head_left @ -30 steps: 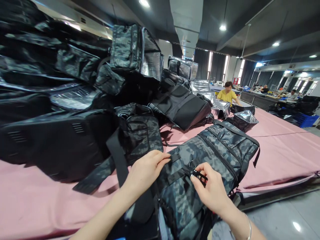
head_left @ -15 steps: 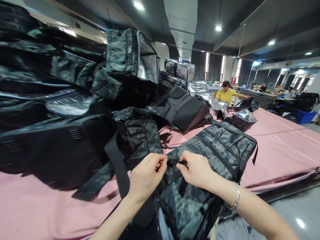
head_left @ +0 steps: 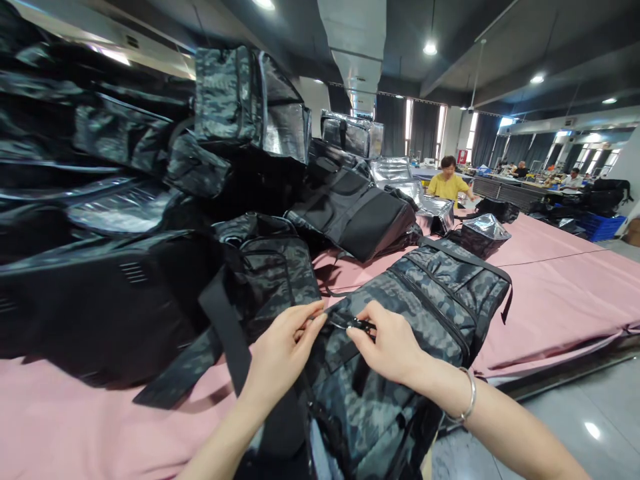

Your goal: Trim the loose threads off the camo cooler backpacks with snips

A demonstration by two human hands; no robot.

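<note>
A dark camouflage backpack [head_left: 430, 293] lies in front of me with its lower part toward my body. Over it, my right hand [head_left: 387, 340] is closed around small black thread snips [head_left: 343, 320], whose tips point left. Just left of those tips, my left hand [head_left: 287, 340] is pinched at the fingertips. Whatever it pinches is too small to make out. Both hands are close together, above the camouflage fabric near a black strap. A silver bangle [head_left: 470, 395] circles my right wrist.
Several black and camouflage bags [head_left: 125, 293] are heaped on the left, some with silver linings. Pink cloth [head_left: 560, 287] covers the table. A silver-lined bag [head_left: 485, 233] lies farther back. A person in yellow [head_left: 447, 183] is at the far side; blue crates [head_left: 603, 227] stand at right.
The view has shifted slightly to the right. My left hand has moved a little left, and more of the snips shows between my hands. The person in yellow has drawn an arm in.
</note>
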